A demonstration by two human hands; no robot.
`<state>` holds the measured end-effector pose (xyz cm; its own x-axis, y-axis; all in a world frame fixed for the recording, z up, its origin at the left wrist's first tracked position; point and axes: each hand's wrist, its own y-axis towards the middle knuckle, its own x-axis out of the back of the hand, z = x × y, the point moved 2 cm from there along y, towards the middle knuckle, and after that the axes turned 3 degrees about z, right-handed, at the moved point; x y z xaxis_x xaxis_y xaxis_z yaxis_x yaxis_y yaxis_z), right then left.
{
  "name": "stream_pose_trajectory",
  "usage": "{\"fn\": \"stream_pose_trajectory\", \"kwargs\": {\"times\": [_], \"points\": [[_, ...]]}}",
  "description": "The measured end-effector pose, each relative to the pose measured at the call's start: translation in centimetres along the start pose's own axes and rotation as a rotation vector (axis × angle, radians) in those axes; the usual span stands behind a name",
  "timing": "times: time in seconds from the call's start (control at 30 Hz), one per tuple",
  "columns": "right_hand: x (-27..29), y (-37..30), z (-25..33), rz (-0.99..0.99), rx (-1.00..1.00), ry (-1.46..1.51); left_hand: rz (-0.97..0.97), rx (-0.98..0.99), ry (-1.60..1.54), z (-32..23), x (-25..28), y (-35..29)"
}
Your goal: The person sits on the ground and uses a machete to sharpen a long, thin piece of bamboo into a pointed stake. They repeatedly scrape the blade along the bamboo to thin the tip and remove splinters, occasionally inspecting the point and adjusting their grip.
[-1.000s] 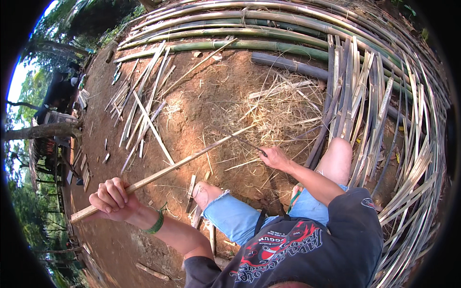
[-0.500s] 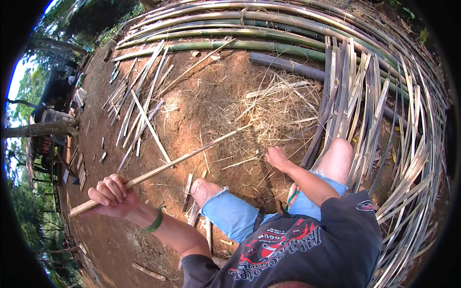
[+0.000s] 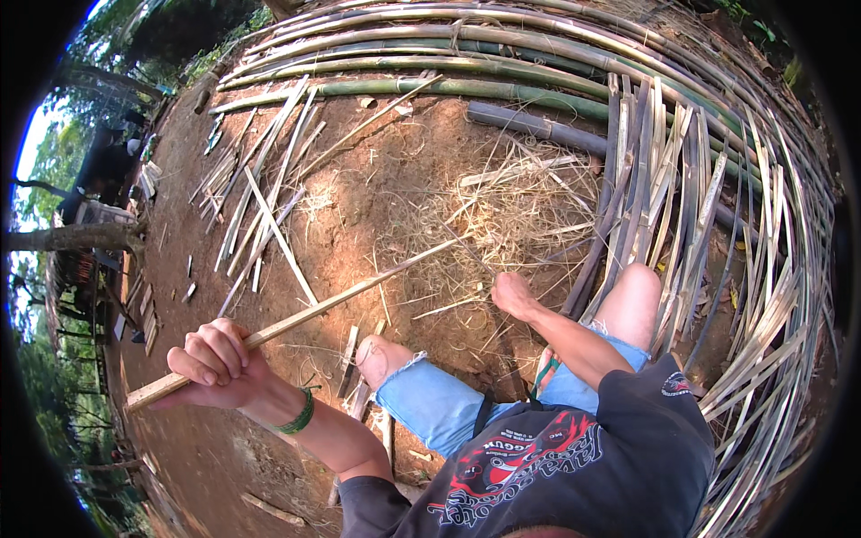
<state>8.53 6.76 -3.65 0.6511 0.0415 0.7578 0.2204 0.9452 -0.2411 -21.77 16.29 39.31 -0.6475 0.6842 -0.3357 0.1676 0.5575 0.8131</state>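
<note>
My left hand (image 3: 215, 360) is wrapped round the near end of a long bamboo strip (image 3: 350, 299), which slants away up and to the right. A green woven band circles that wrist. My right hand (image 3: 514, 296) is a closed fist above my right knee, gripping what looks like a knife (image 3: 470, 252). Its thin dark blade points up-left and meets the strip's far end, or crosses close to it; contact is hard to tell. The handle is hidden in the fist. Beneath the strip's far end lies a heap of pale bamboo shavings (image 3: 529, 202).
Green bamboo poles (image 3: 430, 88) lie across the far side. Split bamboo lengths (image 3: 646, 170) stack at my right, with a bundle of thin strips (image 3: 771, 377) beyond. More strips (image 3: 269, 206) lie on the brown earth at left. A tree trunk (image 3: 76, 238) stands at the left edge.
The knife's blade has come into sight, stretching from my right fist toward the strip. The strip's far end has shifted slightly left and down. My right hand has barely moved.
</note>
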Motion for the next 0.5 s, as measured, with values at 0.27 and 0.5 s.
{"fn": "stream_pose_trajectory", "kwargs": {"times": [0.27, 0.5], "points": [[-2.3, 1.2, -6.7, 0.030, -0.261, -0.070, 0.006, 0.009, 0.002, 0.6, -0.2, 0.4], [-1.6, -1.3, -0.5, -0.059, 0.040, 0.192, 0.067, 0.002, -0.042, -0.6, 0.4, -0.5]]}}
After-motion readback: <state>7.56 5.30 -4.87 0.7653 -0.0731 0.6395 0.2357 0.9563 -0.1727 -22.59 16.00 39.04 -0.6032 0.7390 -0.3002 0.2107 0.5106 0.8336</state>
